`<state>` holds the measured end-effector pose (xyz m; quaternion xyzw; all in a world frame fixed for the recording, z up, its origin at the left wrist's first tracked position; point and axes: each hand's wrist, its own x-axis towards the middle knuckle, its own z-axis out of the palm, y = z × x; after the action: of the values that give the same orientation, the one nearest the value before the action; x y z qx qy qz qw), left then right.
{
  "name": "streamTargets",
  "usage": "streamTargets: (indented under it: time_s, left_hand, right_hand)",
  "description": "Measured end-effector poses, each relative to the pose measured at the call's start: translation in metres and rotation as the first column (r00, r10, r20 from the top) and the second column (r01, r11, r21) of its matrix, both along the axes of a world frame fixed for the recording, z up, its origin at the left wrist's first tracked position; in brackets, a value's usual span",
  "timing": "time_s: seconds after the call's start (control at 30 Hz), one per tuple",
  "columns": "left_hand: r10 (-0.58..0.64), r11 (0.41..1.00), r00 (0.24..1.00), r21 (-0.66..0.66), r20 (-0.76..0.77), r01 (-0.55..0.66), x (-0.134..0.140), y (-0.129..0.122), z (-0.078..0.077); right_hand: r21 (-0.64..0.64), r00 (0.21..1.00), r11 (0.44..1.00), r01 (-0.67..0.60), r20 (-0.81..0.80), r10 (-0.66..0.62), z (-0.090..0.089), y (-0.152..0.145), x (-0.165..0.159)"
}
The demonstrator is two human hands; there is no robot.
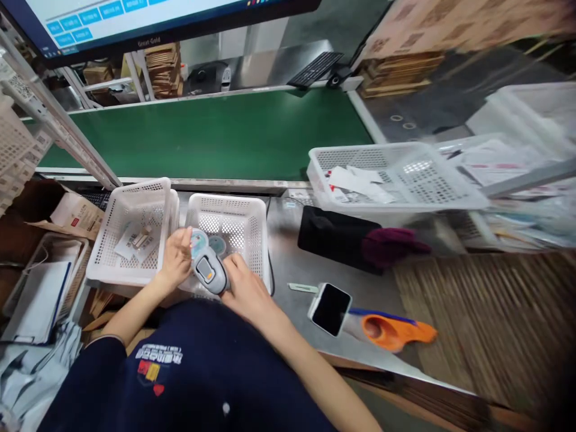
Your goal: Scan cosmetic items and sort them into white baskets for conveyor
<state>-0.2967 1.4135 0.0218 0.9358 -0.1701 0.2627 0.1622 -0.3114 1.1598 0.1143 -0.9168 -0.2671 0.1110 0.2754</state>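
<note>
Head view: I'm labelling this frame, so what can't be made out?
In the head view:
Right hand: some fingers hidden behind the scanner.
Round item in the left hand: print too small.
Second round item: partly hidden by the scanner.
Monitor: cut off by the top edge.
Bags, far right: blurred.

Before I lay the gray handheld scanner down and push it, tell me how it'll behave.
The scanner will probably stay stiff, since its casing looks like hard molded plastic. Its rounded head might let it rock or swivel. The screen-like panel on its face could be fragile if knocked.
</note>
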Motion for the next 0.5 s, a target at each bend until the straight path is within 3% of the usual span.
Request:
streamTargets:
  time_s: [0.13, 0.23, 0.27, 0.33, 0.4, 0.47, 0.5]
  left_hand:
    - [0.008, 0.995, 0.93, -0.085, -0.369, -0.043, -0.023, -0.044, -0.022]
    - [-0.053, 0.986, 0.905, -0.167, -0.423, -0.02, -0.017, -0.032, -0.007]
    - [-0.025, 0.981, 0.923, -0.186, -0.383, -0.05, -0.008, -0.015, 0.005]
    - [0.162, 0.956, 0.944, -0.191, -0.289, -0.222, 0.015, 0.037, 0.032]
    - [0.444, 0.856, 0.857, -0.158, -0.263, -0.492, 0.041, 0.098, 0.056]
    - [0.565, 0.78, 0.777, -0.127, -0.276, -0.612, 0.06, 0.15, 0.07]
    - [0.577, 0.772, 0.764, -0.11, -0.288, -0.625, 0.066, 0.168, 0.071]
  right_hand:
    - [0.004, 0.986, 0.992, 0.125, -0.113, -0.124, -0.044, -0.04, -0.017]
    - [-0.016, 0.953, 0.974, 0.228, -0.203, -0.226, -0.077, -0.069, -0.027]
    - [-0.021, 0.942, 0.967, 0.255, -0.22, -0.253, -0.086, -0.076, -0.029]
    - [-0.027, 0.928, 0.956, 0.291, -0.236, -0.289, -0.098, -0.085, -0.031]
    - [-0.027, 0.922, 0.949, 0.314, -0.232, -0.311, -0.103, -0.084, -0.029]
    - [-0.021, 0.924, 0.948, 0.317, -0.22, -0.313, -0.104, -0.076, -0.024]
    - [-0.012, 0.929, 0.952, 0.307, -0.211, -0.303, -0.103, -0.069, -0.021]
